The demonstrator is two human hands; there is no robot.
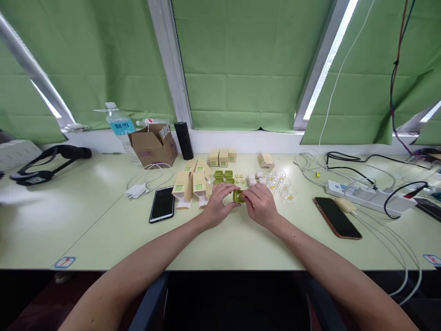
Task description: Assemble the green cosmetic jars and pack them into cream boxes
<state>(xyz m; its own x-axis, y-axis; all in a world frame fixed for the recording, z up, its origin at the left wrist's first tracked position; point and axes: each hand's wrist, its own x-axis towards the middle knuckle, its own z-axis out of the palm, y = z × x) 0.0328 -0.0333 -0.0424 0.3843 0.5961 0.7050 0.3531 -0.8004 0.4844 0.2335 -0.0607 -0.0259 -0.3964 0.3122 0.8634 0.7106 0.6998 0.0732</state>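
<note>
My left hand is closed around the left side of a small green square tray, thumb and fingers on its edges. Against the tray's right side, my right hand has its fingers pinched together; what sits between them is too small to make out. Just beyond my hands stand several more green trays, with tiny yellow pieces beside them. Small pale pink-white cylinders and clear plastic covers with yellow bits lie beyond my right hand. Open kraft paper boxes lie to the left.
Small kraft boxes stand at the back. Left are a phone, a white charger, a cardboard box, a bottle and a headset. Right are another phone, a power strip and tangled cables.
</note>
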